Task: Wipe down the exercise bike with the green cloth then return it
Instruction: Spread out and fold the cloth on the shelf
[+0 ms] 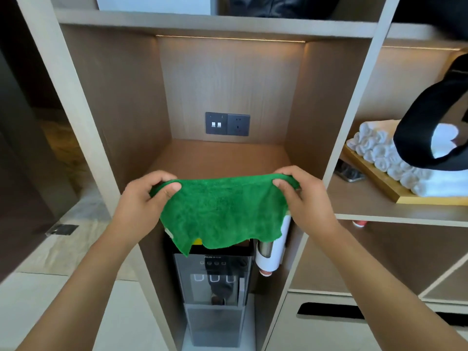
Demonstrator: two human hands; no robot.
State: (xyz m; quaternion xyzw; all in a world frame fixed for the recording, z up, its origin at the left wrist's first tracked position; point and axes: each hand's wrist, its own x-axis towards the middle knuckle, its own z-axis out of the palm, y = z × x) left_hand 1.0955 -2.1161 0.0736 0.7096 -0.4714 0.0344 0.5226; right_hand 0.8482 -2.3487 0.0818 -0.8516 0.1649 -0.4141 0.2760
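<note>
The green cloth hangs spread out between both hands, in front of the middle bay of a wooden shelf unit. My left hand pinches its top left corner and my right hand pinches its top right corner. The cloth's lower edge droops over the top of a black water dispenser. The exercise bike is not in view.
The wooden shelf behind the cloth has a switch and socket plate on its back wall. A white cup holder is fixed beside the dispenser. To the right, a tray of rolled white towels and a black strap.
</note>
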